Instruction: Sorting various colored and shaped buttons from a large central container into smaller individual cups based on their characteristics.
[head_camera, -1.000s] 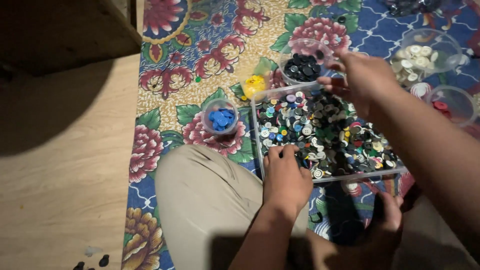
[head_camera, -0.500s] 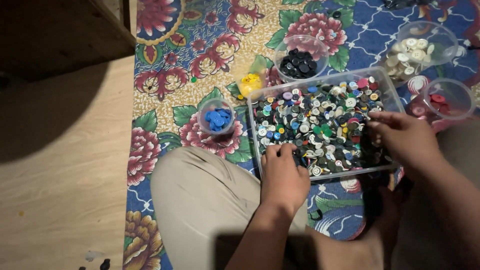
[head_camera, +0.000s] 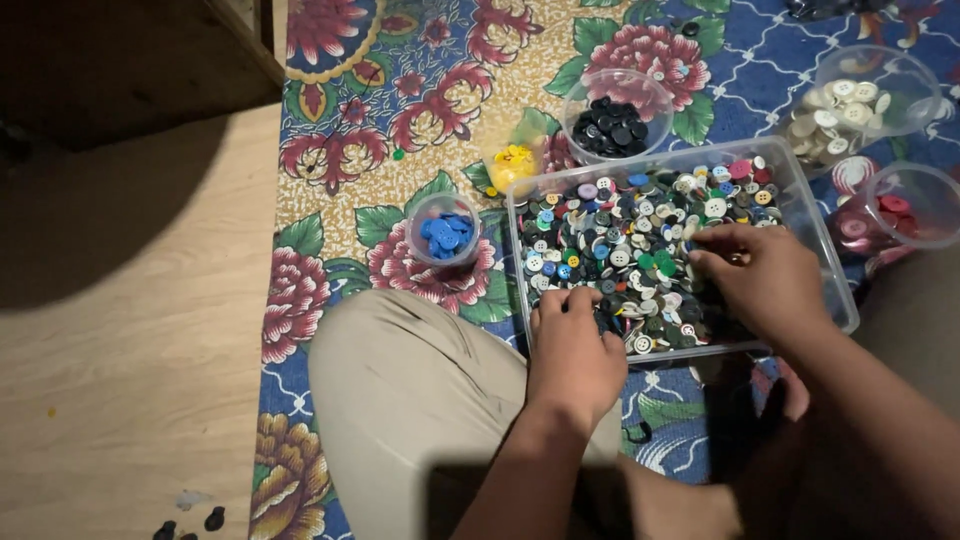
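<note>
Both hands are in the clear bin of mixed buttons (head_camera: 640, 225), which sits on the floral mat (head_camera: 400, 130) right in front of the person's bent knee (head_camera: 400, 400), so it's within easy reach of both hands

Left hand (head_camera: 575, 345): resting on the near edge of the bin, fingers curled down into the buttons. Looks pinched on something dark at the fingertips; can't tell for sure whether it actually holds a button

Right hand (head_camera: 765, 275): knuckles up over the right half of the pile, fingertips bunched and pressed into the buttons just left of the palm. Grip hidden under the hand, so can't tell if it's closed on one

Sorted tubs ring the bin, all a short reach from either hand:
- tub of blue buttons (head_camera: 445, 232), left of the left hand, beside the knee
- yellow buttons (head_camera: 515, 165) past the bin's far left corner
- tub of black buttons (head_camera: 612, 120) just beyond the far wall
- tub of white buttons (head_camera: 850, 100) beyond the right hand
- tub of red buttons (head_camera: 905, 205) to the right of the right hand

Colours kept one per tub, mixed stock central, wood floor (head_camera: 120, 350) off to the left
</note>
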